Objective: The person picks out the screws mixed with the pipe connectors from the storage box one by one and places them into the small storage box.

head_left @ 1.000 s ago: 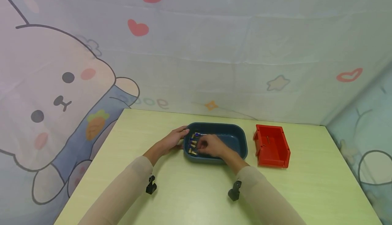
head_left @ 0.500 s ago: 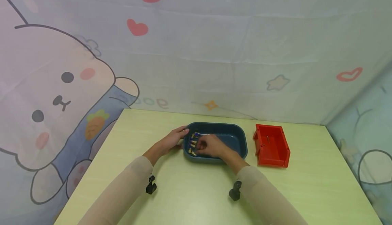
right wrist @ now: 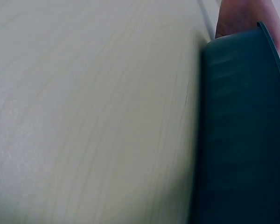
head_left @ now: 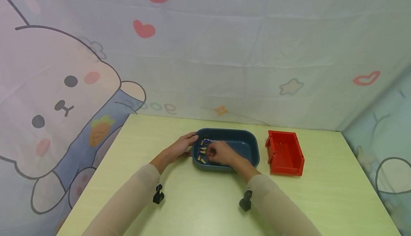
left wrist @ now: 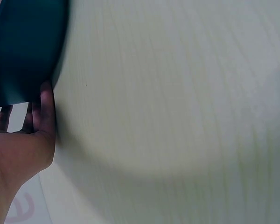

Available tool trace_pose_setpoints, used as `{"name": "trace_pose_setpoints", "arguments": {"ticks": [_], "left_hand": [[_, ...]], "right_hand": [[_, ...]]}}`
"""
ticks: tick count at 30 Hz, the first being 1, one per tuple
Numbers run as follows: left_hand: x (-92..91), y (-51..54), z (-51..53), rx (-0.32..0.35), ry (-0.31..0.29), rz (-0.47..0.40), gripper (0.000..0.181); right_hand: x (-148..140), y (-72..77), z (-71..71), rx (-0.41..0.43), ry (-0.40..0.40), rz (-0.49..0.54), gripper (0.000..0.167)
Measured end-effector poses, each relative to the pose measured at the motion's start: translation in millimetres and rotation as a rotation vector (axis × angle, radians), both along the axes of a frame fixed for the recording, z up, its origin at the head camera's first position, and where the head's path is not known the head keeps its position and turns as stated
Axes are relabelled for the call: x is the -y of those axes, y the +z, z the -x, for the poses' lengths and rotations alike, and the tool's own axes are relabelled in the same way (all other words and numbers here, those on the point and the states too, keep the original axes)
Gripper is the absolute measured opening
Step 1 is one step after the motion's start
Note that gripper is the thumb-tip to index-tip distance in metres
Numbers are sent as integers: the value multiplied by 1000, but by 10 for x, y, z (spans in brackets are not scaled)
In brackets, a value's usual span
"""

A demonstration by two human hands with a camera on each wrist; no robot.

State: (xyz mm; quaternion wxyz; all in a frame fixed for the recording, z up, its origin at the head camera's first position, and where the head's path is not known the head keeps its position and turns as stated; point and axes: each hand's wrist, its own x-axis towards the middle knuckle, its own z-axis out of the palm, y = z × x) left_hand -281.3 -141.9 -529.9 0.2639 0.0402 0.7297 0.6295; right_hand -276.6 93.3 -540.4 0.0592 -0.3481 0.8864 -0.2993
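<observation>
A dark blue oblong basin stands on the table with several small brass-coloured and blue pieces near its left end; their exact kind is too small to tell. My left hand holds the basin's left end, thumb at the rim and fingers against the outer wall, as the left wrist view also shows. Inside the basin, my right hand is lowered beside the small pieces with its fingers curled. Its fingertips point down and are hidden, so any piece between them cannot be made out. The right wrist view shows mainly the basin's outer side.
A red bin stands to the right of the basin, with a couple of thin screw-like pieces inside. Pale wood-grain table surrounds both containers. A printed cloth hangs behind the table.
My right hand's fingers have shifted slightly among the small pieces, and a few pieces lie a little differently. The left hand and both containers have stayed in place.
</observation>
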Motion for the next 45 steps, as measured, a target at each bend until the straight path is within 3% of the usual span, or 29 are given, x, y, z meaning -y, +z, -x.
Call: {"name": "trace_pose_setpoints", "arguments": {"ticks": [12,22,30,45], "left_hand": [[-13,-15,-5,10,5,21,59],[-5,11,-9,9,6,34,58],[-4,6,8,4,10,43,58],[-8,-9,21,5,14,33,61]], "right_hand": [[-20,-17,-30,-8,14,2,8],[28,84,-42,-39,65,-31,6],[54,126,-10,-7,50,-92,9],[-128,91,28,13,-11,-64,11]]}}
